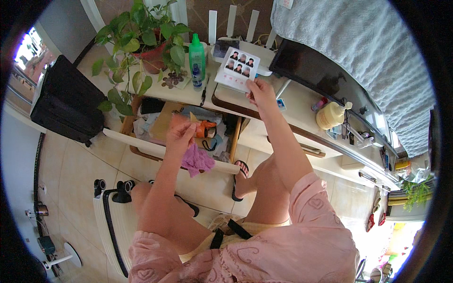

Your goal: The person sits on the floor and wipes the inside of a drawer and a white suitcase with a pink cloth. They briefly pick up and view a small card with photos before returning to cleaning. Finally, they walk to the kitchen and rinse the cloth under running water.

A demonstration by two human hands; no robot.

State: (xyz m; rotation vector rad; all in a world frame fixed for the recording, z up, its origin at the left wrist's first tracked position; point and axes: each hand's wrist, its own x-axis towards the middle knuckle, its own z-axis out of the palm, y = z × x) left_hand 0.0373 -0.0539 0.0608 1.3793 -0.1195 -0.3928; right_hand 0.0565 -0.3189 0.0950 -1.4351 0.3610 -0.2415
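My right hand (260,96) pinches the lower corner of a white sheet of small portrait photos (234,78), held up over the desk's front edge. Thumb and fingers of my left hand (181,136) are closed on a purple cloth (198,160), which hangs down over the front of a pulled-out drawer (134,142). Inside that drawer lie an orange item (205,128), a brown cardboard piece (163,120) and plastic bags. Part of its contents is hidden behind my left hand.
On the desk stand a potted plant (151,59), a green bottle (196,56), a small blue bottle (197,78), a monitor (314,70) under a grey-blue cloth, and a yellow pump bottle (330,115). A black suitcase (66,101) and a white suitcase (104,226) are on the left.
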